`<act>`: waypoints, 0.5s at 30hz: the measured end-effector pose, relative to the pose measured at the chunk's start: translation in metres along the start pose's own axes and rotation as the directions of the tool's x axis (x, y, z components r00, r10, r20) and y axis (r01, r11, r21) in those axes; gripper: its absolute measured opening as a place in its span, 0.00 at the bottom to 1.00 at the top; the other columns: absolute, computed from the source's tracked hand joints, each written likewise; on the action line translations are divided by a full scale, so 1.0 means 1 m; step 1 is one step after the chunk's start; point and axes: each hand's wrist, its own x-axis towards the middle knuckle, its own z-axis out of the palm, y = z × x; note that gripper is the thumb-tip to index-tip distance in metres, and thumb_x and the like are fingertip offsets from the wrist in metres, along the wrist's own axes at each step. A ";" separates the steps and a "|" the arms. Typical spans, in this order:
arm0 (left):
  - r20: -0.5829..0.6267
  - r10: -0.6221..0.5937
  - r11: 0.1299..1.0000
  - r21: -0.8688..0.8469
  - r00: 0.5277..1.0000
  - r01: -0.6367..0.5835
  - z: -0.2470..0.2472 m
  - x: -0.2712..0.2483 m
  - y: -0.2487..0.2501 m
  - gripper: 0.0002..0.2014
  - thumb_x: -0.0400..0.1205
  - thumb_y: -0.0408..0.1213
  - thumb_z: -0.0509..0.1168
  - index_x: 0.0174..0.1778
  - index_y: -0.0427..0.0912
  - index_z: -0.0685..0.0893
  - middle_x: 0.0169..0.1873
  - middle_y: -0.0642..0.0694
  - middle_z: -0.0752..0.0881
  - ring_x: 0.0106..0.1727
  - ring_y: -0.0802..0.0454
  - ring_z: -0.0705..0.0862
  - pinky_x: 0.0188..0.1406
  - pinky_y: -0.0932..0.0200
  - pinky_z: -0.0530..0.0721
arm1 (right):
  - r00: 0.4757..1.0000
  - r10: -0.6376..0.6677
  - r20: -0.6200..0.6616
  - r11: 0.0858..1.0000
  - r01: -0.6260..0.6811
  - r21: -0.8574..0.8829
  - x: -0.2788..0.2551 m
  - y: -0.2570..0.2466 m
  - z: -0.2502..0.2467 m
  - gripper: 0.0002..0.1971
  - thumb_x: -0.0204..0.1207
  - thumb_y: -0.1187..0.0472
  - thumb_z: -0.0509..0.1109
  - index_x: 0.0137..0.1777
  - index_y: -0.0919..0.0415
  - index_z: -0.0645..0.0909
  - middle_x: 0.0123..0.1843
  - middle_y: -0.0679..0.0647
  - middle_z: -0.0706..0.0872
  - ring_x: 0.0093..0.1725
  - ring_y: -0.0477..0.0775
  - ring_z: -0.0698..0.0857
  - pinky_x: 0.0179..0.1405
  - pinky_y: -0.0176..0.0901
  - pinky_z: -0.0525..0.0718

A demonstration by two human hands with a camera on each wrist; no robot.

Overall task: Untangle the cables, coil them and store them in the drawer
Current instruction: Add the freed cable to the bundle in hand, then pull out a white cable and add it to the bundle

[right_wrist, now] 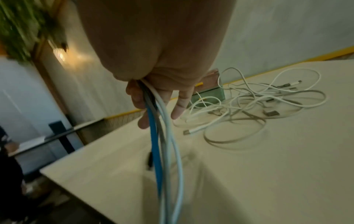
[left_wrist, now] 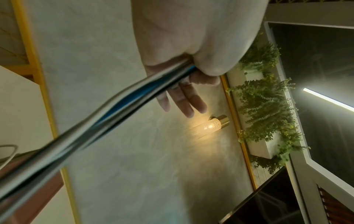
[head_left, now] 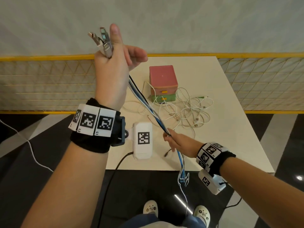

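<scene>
A bundle of white, blue and black cables (head_left: 148, 104) stretches taut between my two hands. My left hand (head_left: 113, 69) is raised high and grips the bundle just below its plugs (head_left: 102, 41), which stick up beside my straight index finger. In the left wrist view the bundle (left_wrist: 114, 106) leaves the crease of the palm (left_wrist: 191, 45). My right hand (head_left: 177, 142) holds the bundle lower down, over the table's near part. Below it the cables (right_wrist: 162, 136) hang past the table edge. The small drawer box (head_left: 162, 83), pink over green, has both drawers closed.
A loose tangle of white cables (head_left: 189, 109) lies on the cream table (head_left: 230, 137), in front and to the right of the box. A yellow mesh fence (head_left: 41, 83) runs behind the table. My shoes (head_left: 150, 208) stand on the dark floor below.
</scene>
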 end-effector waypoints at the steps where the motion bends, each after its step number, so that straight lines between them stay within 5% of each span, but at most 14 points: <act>1: 0.000 -0.003 1.000 -0.003 1.000 0.003 0.000 0.000 -0.001 0.33 0.91 0.45 0.50 0.16 0.45 0.70 0.23 0.45 0.87 0.30 0.47 0.88 0.41 0.53 0.88 | 1.000 0.014 0.028 1.000 -0.013 -0.027 -0.002 0.005 0.002 0.09 0.86 0.50 0.49 0.54 0.52 0.67 0.37 0.53 0.81 0.38 0.53 0.84 0.49 0.55 0.84; 6: 0.039 -0.032 0.999 -0.011 0.999 0.032 0.006 -0.004 -0.005 0.33 0.91 0.44 0.51 0.14 0.46 0.71 0.23 0.45 0.87 0.28 0.48 0.87 0.33 0.53 0.87 | 0.983 0.125 0.136 0.987 -0.109 -0.120 0.002 0.012 0.007 0.11 0.85 0.44 0.49 0.59 0.48 0.64 0.36 0.51 0.79 0.35 0.55 0.83 0.44 0.51 0.85; 9: 0.056 -0.014 0.999 0.053 0.998 0.011 0.008 -0.005 -0.003 0.32 0.91 0.46 0.51 0.16 0.46 0.69 0.25 0.46 0.85 0.18 0.52 0.78 0.17 0.63 0.71 | 0.965 0.187 0.183 0.969 -0.150 -0.199 0.006 0.010 0.014 0.11 0.85 0.47 0.51 0.61 0.52 0.64 0.36 0.54 0.79 0.33 0.54 0.79 0.43 0.51 0.80; 11: 0.063 -0.007 0.997 0.075 0.998 0.002 0.008 -0.004 -0.003 0.32 0.91 0.46 0.51 0.16 0.46 0.70 0.24 0.47 0.83 0.15 0.53 0.70 0.16 0.64 0.62 | 0.954 0.207 0.215 0.957 -0.153 -0.245 0.006 0.008 0.019 0.13 0.85 0.48 0.52 0.64 0.53 0.64 0.36 0.52 0.79 0.35 0.53 0.79 0.44 0.48 0.77; 13: 0.056 -0.021 0.997 0.080 0.998 0.017 0.006 -0.002 -0.003 0.32 0.91 0.47 0.51 0.17 0.46 0.72 0.23 0.47 0.81 0.14 0.54 0.67 0.16 0.63 0.59 | 0.930 0.223 0.294 0.960 -0.156 -0.234 0.004 0.000 0.025 0.17 0.84 0.50 0.57 0.69 0.50 0.61 0.40 0.49 0.80 0.42 0.52 0.82 0.51 0.48 0.78; 15: 0.066 -0.062 0.992 0.113 0.996 0.055 0.004 0.000 -0.005 0.30 0.90 0.48 0.52 0.20 0.45 0.73 0.20 0.47 0.78 0.14 0.55 0.65 0.16 0.63 0.58 | 0.878 0.218 0.427 0.963 -0.122 -0.242 0.000 -0.011 0.027 0.32 0.77 0.54 0.70 0.76 0.47 0.56 0.58 0.54 0.82 0.58 0.57 0.82 0.65 0.53 0.79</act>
